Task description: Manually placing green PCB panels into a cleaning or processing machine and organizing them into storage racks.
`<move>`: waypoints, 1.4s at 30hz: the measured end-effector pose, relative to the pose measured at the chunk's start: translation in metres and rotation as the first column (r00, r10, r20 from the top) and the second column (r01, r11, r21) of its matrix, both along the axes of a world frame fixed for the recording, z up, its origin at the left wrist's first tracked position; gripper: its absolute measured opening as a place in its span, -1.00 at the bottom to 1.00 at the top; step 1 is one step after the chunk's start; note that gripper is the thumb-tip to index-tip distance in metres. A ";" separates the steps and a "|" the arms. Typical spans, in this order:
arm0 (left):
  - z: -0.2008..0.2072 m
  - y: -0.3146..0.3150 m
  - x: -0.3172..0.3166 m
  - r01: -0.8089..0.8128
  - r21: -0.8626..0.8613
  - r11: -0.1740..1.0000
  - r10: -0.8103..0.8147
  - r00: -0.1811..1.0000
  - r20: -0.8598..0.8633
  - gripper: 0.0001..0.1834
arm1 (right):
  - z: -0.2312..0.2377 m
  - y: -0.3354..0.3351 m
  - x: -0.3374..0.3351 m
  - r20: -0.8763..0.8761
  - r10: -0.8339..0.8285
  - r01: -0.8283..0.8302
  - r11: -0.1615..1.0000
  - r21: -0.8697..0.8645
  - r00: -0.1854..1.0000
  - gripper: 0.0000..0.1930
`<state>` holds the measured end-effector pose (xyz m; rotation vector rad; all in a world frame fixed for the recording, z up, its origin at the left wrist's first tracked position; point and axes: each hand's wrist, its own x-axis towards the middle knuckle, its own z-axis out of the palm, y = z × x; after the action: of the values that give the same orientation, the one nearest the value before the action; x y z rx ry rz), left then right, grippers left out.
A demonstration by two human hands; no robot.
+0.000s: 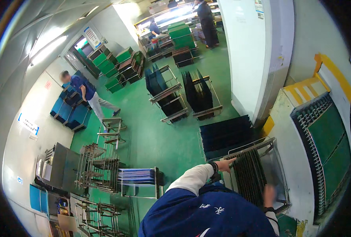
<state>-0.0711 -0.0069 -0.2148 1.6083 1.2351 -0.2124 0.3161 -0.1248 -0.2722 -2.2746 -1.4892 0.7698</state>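
A metal rack (277, 158) at the lower right holds a row of thin dark panels (249, 177) standing on edge. At the rack's far left corner is my left hand (224, 164), its index finger stretched out along the end of the panels. My right hand (269, 195) is at the right side of the same row, low against the panels. Motion smears it, so its fingers cannot be made out. White sleeves and dark wristbands cover both wrists.
Just beyond stands another stack of dark panels (227, 136). To my right a machine (302, 94) carries green boards (327, 138) on a roller conveyor. Racks with blue panels (138, 176) and bare metal racks (98, 168) are on my left. A person (82, 87) walks at the far left.
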 end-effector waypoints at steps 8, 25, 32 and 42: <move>-0.047 0.018 -0.009 0.106 0.348 0.931 -0.116 0.993 0.006 -0.08 | -0.013 0.001 -0.001 0.046 0.055 -0.061 0.986 0.156 0.997 -0.62; -0.034 0.082 0.015 0.025 0.310 0.950 -0.019 1.000 -0.023 -0.54 | -0.029 -0.007 0.010 0.142 0.102 -0.102 0.995 -0.010 0.985 -0.64; -0.050 0.088 0.006 0.065 0.255 0.965 -0.072 0.997 0.019 -0.46 | -0.043 0.001 0.021 0.152 0.196 -0.195 0.980 -0.023 0.969 -0.74; -0.047 0.092 0.001 0.136 0.242 0.961 -0.140 0.990 0.001 -0.27 | -0.027 0.000 0.016 0.056 0.220 -0.217 0.975 -0.054 0.974 -0.72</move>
<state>-0.0697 0.0846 -0.2613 1.9057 1.1694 -0.1382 0.3322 -0.1246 -0.2992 -2.2107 -1.7909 0.8083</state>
